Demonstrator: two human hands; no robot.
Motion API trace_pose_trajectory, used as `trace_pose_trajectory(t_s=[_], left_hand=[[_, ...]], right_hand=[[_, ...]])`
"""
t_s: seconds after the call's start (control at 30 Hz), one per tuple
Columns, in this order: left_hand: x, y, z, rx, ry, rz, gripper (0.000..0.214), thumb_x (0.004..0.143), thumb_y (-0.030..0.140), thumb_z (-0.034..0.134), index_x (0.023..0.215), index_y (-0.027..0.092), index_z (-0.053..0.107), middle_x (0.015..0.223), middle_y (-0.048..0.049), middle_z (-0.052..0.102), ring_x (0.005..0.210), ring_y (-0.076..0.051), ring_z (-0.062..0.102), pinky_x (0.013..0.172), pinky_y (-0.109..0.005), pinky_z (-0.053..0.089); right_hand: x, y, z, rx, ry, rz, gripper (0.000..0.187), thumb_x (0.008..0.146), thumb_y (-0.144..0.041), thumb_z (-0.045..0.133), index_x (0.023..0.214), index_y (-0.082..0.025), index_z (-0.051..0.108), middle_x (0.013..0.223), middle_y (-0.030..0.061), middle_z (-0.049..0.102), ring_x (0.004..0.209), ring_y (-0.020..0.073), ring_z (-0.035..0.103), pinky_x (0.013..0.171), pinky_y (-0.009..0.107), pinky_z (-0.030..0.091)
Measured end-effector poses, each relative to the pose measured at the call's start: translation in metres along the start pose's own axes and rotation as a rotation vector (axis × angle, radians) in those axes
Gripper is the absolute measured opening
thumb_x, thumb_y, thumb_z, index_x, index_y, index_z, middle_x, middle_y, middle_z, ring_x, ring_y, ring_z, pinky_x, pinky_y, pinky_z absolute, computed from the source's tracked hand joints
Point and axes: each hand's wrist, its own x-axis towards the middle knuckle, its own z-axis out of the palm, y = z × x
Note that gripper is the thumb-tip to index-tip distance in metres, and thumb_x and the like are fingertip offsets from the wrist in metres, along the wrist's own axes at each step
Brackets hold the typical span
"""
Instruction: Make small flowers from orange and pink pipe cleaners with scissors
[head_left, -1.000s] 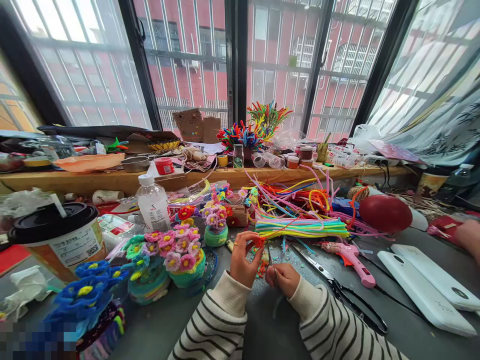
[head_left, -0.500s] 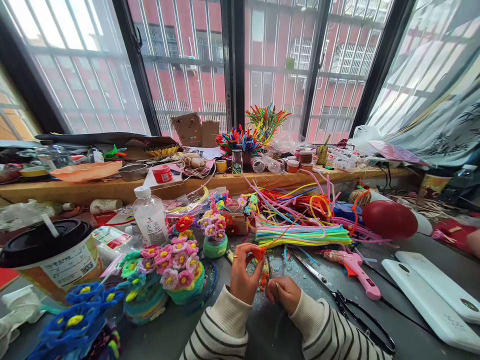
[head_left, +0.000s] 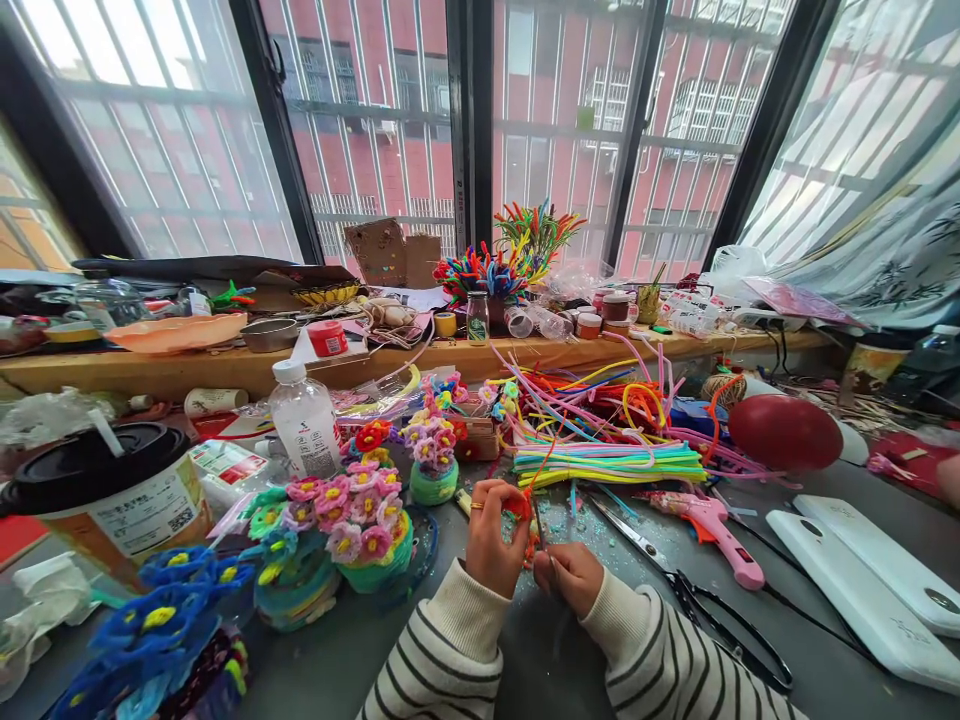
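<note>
My left hand [head_left: 493, 540], with a ring on one finger, pinches an orange pipe cleaner [head_left: 516, 506] that is bent round, with a thin end sticking up. Close beside it my right hand [head_left: 574, 578] is closed on a slim dark metal tool [head_left: 538, 522]; its lower part is hidden in the fingers, and I cannot tell its exact kind. The tool's tip points up by the orange piece; whether they touch is unclear. Fuzzy clippings [head_left: 596, 535] are scattered on the grey table behind the hands. Right of them lie large scissors [head_left: 637, 540] with black handles.
Pipe-cleaner flower pots [head_left: 371, 555] and a lidded drink cup [head_left: 112, 500] stand on the left. A pastel pipe-cleaner bundle [head_left: 607, 464] lies behind my hands. On the right are a pink glue gun [head_left: 720, 530], a red balloon [head_left: 784, 432] and white flat devices [head_left: 847, 590].
The view has shifted slightly. Both hands stay close together, still gripping the orange pipe cleaner and the tool, with only small movement.
</note>
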Motion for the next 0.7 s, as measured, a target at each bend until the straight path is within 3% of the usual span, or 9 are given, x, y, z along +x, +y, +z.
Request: trace_pose_trajectory(t_s=[0.7], left_hand=[[-0.0030,-0.0014,0.0020,0.094,-0.012,0.073,0.019,0.061,0.004,0.045,0.074,0.017,0.043,0.078,-0.0033,0.041,0.075,-0.014,0.042,0.066,-0.028,0.040]], right_hand=[[-0.0003,0.0051,-0.0002,-0.100,0.027,-0.021,0.061,0.070,-0.060,0.012,0.039,-0.015,0.041,0.036,-0.0012,0.040,0.035,0.0064,0.036,0.036,0.018,0.027]])
